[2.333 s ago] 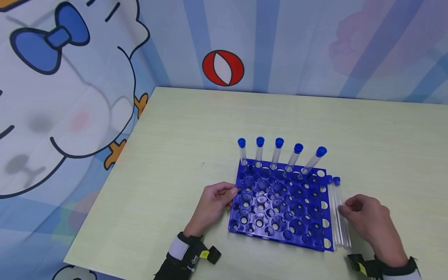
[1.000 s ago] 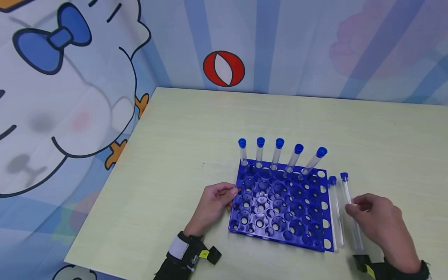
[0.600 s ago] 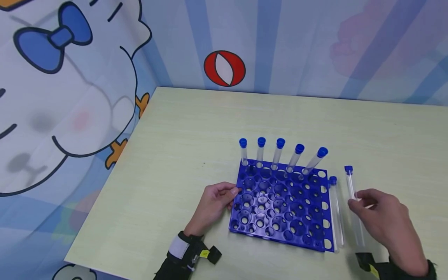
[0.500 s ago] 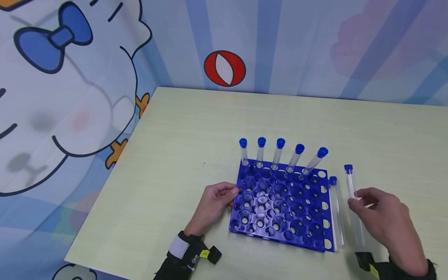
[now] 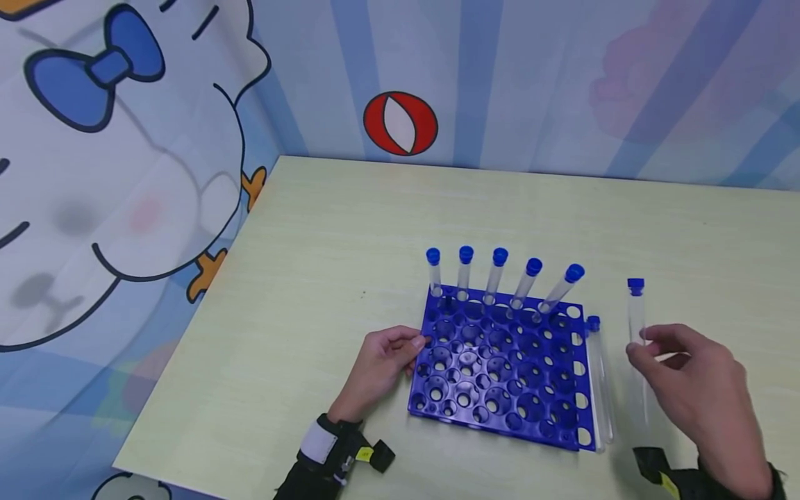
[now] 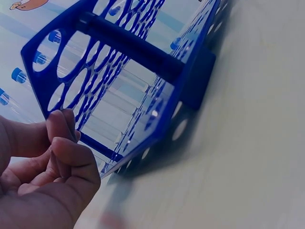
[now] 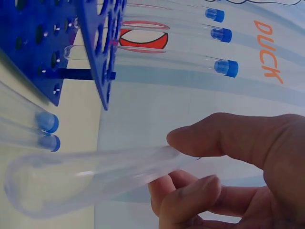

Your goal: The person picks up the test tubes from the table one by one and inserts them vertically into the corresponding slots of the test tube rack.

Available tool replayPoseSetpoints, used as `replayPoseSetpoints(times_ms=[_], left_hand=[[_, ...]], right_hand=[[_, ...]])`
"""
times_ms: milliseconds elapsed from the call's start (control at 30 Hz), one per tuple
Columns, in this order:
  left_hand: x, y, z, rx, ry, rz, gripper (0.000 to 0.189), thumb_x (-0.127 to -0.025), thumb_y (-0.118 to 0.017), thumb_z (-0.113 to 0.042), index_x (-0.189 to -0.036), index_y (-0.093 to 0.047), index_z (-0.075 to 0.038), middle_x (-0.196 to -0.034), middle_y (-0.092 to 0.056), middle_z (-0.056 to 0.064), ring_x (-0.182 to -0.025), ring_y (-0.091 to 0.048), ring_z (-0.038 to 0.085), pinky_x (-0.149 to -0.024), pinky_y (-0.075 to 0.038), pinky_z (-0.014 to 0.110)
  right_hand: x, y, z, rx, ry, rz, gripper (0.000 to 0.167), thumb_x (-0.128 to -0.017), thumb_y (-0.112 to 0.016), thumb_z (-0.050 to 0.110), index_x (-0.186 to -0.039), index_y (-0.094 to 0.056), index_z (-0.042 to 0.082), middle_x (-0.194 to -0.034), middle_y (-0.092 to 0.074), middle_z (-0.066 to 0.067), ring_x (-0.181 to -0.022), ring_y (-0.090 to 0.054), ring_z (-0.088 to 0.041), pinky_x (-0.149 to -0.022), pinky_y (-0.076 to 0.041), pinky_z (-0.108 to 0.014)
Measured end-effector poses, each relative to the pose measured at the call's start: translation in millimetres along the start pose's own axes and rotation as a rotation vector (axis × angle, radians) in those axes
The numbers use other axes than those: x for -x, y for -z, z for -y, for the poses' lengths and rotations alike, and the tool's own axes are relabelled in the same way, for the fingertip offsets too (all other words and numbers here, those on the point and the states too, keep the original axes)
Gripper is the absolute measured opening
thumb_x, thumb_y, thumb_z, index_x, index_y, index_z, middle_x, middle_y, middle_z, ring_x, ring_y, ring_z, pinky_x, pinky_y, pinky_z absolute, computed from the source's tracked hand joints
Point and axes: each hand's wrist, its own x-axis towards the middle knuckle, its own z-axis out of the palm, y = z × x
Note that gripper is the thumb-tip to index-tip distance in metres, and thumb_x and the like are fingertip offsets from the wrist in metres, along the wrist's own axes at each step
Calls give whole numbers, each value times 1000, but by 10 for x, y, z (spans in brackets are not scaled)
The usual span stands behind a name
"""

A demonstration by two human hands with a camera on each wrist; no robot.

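My left hand (image 5: 390,354) pinches the left edge of a blue test tube rack (image 5: 500,423) between thumb and fingers. Several clear test tubes (image 5: 494,278) with blue caps stand along the rack's far row. To the right of the rack, my right hand (image 5: 700,375) holds another blue-capped test tube (image 5: 636,312) by its middle, cap end up. In the right wrist view, thumb and fingers grip that tube (image 7: 90,179), its rounded bottom toward the camera; its cap is hidden behind the hand there.
Against the rack's right side lie capped test tubes (image 5: 601,389); two blue caps (image 7: 47,121) show there in the right wrist view. The pale tabletop (image 5: 300,271) ends at a cartoon-printed wall (image 5: 512,83) at the back and left.
My right hand has taken hold of one tube lying by the rack, drawn it right and raised its cap end. The left hand and rack have stayed in place.
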Motion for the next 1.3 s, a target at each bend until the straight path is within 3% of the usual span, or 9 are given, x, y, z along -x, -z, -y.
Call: replayPoseSetpoints(times_ms=[433,600,867,1000,1167,1300], left_hand=[[0,1,6,3,-3,3,21,-93,-52,-6,-107,-60,9,-74,-59,8,-60,-53,9,-57,-48,24],[-1,0,6,1,-1,1,21,-93,-52,-6,-106,-61,8,-74,-58,8,-61,-53,10,-57,-48,24],[0,-1,2,2,0,1,21,-93,-52,-6,-106,-61,8,-74,-58,9,-61,-53,11,-57,-48,24],[-1,-1,1,-1,3,2,21,-93,-52,-7,-106,-61,8,-75,-59,8,-61,-53,10,-57,-48,25],[-3,-2,-1,-8,-4,2,22,-93,-52,-7,-107,-60,8,-75,-59,9,-61,-53,10,-57,-48,25],[-49,13,136,-11,-20,-11,20,-93,-54,-10,-104,-63,4,-74,-59,9,-61,-53,12,-56,-48,25]], right_hand=[[82,93,131,-94,-29,-129,41,-90,-56,31,-123,-54,7,-111,-58,-18,-89,-52,-28,-54,-41,-25],[94,117,167,-121,-6,-176,38,-87,-59,30,-119,-56,9,-110,-61,-14,-81,-52,-20,-52,-40,-19],[105,111,216,-169,57,-244,34,-86,-62,27,-115,-57,9,-109,-60,-8,-74,-50,-5,-53,-39,-10],[107,101,232,-213,135,-297,30,-85,-65,21,-111,-59,9,-106,-60,-5,-68,-48,4,-57,-38,-7],[91,66,247,-261,216,-333,27,-83,-67,18,-108,-62,8,-101,-60,-2,-67,-48,6,-60,-38,-6],[79,40,251,-284,260,-347,25,-83,-68,16,-106,-62,8,-95,-57,10,-67,-49,6,-59,-38,-5]])
